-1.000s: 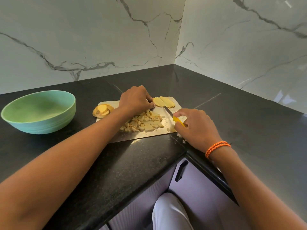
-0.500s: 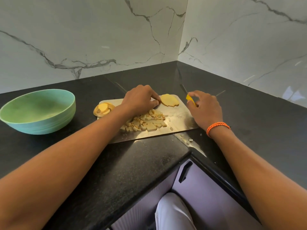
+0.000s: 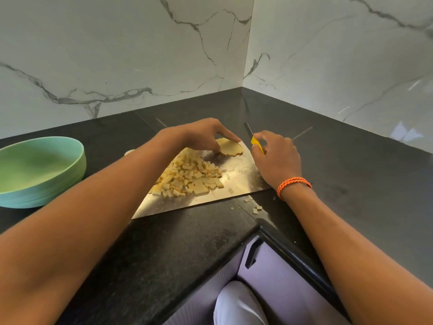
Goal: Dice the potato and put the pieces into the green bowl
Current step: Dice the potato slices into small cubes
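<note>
A shiny metal cutting board (image 3: 236,184) lies on the black counter. On it sits a heap of diced potato pieces (image 3: 189,177). At the board's far corner lie stacked yellow potato slices (image 3: 230,148); my left hand (image 3: 203,136) pinches them, fingers on top and thumb at the near edge. My right hand (image 3: 276,158) grips a yellow-handled knife (image 3: 254,140) just right of the slices, blade pointing away and lifted off the board. The green bowl (image 3: 39,170) stands at the far left and looks empty.
A few loose dice (image 3: 254,206) lie on the counter off the board's near right corner. Marble walls meet in a corner behind. The counter edge and a lilac cabinet with a black handle (image 3: 253,254) are below.
My right hand carried the knife from the board's near right side up to beside the slices. My left hand shifted right onto the slice stack. The potato end piece at left is now hidden by my arm.
</note>
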The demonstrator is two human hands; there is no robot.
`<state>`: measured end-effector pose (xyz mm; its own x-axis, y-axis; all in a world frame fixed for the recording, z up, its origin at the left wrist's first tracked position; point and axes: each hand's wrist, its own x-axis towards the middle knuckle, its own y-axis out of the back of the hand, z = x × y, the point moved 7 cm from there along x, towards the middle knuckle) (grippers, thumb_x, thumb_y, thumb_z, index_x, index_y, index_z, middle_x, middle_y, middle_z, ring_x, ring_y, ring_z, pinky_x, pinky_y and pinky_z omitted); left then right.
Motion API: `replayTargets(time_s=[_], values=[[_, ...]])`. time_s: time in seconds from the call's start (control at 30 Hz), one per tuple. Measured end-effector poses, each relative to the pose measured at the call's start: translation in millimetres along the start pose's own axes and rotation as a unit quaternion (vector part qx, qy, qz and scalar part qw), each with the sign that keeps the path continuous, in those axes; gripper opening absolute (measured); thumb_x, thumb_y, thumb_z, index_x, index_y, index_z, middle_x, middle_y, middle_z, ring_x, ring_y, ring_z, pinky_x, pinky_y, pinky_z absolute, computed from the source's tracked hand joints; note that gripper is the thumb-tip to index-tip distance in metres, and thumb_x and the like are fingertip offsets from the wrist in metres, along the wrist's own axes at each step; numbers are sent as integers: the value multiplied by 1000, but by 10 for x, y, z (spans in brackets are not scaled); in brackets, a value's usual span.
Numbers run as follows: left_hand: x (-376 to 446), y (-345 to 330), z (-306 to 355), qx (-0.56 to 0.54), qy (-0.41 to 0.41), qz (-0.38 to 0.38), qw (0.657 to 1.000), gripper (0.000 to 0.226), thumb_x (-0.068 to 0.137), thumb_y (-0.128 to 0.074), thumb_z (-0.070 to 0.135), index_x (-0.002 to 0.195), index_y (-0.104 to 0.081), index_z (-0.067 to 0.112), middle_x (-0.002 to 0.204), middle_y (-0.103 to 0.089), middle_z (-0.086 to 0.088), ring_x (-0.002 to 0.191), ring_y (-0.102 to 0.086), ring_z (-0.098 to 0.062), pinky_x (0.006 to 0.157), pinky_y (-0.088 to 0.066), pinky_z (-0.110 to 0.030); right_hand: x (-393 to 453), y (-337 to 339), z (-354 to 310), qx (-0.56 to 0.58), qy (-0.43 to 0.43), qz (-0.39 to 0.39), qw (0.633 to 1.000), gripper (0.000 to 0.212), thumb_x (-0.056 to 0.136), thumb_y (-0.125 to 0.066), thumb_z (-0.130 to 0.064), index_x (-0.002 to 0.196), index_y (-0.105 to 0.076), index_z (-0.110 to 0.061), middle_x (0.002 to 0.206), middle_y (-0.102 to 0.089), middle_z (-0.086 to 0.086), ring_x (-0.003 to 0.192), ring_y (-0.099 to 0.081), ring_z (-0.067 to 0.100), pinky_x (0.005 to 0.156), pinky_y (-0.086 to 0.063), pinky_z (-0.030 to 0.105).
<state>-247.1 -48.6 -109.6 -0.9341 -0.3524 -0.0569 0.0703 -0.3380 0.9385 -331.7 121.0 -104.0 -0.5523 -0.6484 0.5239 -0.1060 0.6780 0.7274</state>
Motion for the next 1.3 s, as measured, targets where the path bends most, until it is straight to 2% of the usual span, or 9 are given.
replayTargets(time_s=[0.13, 0.23, 0.4, 0.6, 0.7, 0.8, 0.97, 1.13, 1.3], values=[[-45, 18, -152, 46, 13, 50, 998, 51, 91, -78, 31, 137, -65, 48, 141, -62, 10, 128, -47, -18, 113, -43, -51, -17, -15, -17, 6, 0, -13, 1000, 36, 99, -57, -33, 131, -67, -22, 106, -75, 1, 83, -67, 21, 78, -61, 42], [-219, 31, -208, 62, 32, 95, 993, 47, 93, -73, 52, 139, -66, 43, 140, -62, 9, 127, -46, -16, 109, -45, -47, -32, -29, -44, 12, 7, -29, 1000, 36, 98, -58, -35, 131, -67, -24, 107, -75, 1, 84, -67, 20, 80, -60, 43], [-444, 17, -174, 79, 80, 168, 979, 55, 91, -69, 65, 138, -68, 38, 142, -64, 8, 130, -54, -16, 102, -51, -42, -102, -95, -150, -19, 23, -73, 997, 38, 99, -55, -40, 133, -65, -28, 113, -74, 0, 94, -67, 20, 83, -60, 43], [-541, 100, -256, -7, 90, 120, 989, 51, 92, -75, 53, 137, -70, 29, 138, -67, 7, 113, -63, -13, 97, -55, -36, -171, -98, -181, -44, 20, -98, 994, 38, 100, -53, -41, 136, -62, -31, 101, -73, 1, 84, -65, 20, 80, -60, 42], [-592, 153, -375, -41, 91, 102, 990, 41, 94, -79, 34, 132, -72, 20, 121, -74, 5, 89, -61, -4, 75, -46, -18, -209, -90, -194, -54, 16, -105, 993, 41, 100, -50, -41, 139, -59, -31, 104, -73, 2, 86, -65, 21, 82, -59, 43], [-599, 140, -431, -68, 93, 110, 987, 28, 94, -78, 22, 122, -79, 18, 112, -75, 11, 78, -61, -5, 63, -40, -14, -247, -92, -229, -69, 17, -107, 992, 43, 101, -50, -40, 141, -58, -30, 107, -72, 2, 89, -66, 22, 83, -58, 42], [-568, 143, -436, -73, 99, 152, 981, 29, 90, -83, 20, 118, -79, 18, 115, -78, 7, 78, -67, -4, 68, -52, -18, -274, -121, -321, -93, 25, -114, 989, 41, 100, -49, -36, 139, -59, -28, 103, -72, 4, 87, -66, 24, 80, -57, 42], [-559, 134, -414, -97, 106, 183, 973, 27, 84, -89, 23, 110, -82, 20, 94, -80, 8, 80, -72, -6, 80, -63, -32, -280, -161, -402, -101, 47, -128, 985, 33, 100, -49, -34, 126, -64, -21, 104, -72, 6, 89, -66, 28, 80, -56, 44], [-564, 126, -410, -106, 121, 211, 964, 25, 84, -89, 25, 108, -83, 21, 85, -79, 10, 75, -72, -7, 79, -64, -36, -268, -169, -404, -92, 43, -128, 987, 36, 101, -49, -34, 133, -62, -23, 101, -71, 5, 86, -65, 24, 80, -57, 43]])
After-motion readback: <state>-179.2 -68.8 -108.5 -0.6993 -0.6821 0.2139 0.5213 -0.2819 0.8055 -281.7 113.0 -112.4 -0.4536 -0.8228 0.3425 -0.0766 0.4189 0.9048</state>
